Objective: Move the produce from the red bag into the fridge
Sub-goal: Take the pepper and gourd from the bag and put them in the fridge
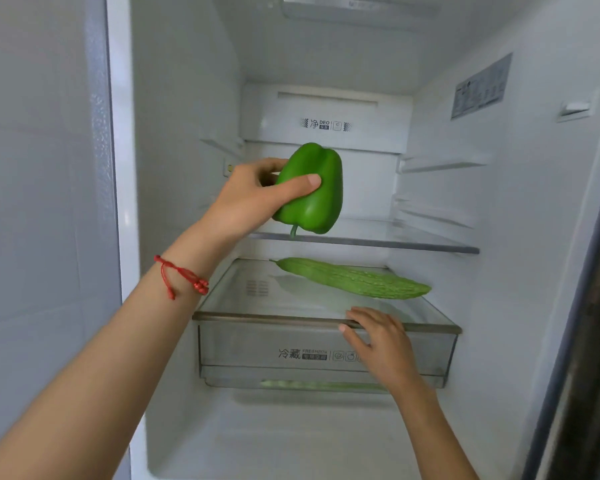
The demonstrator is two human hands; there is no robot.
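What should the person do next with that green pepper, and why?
Probably lower the green bell pepper, gripped by the left hand, onto the glass shelf just beneath it. The pepper hangs stem-down above bare glass; the bitter melon already lies one level lower.

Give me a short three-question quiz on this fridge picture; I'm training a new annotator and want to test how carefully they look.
1. True or false: the left hand holds the green bell pepper with its stem pointing down.
2. Where does the bitter gourd lie?
A. inside the clear drawer
B. on the glass cover above the clear drawer
C. on the fridge floor
3. Fill in: the right hand rests its fingers on the drawer's front ____.

Key:
1. True; the stem hangs just in front of the glass shelf.
2. B
3. rim; the hand grips no produce.
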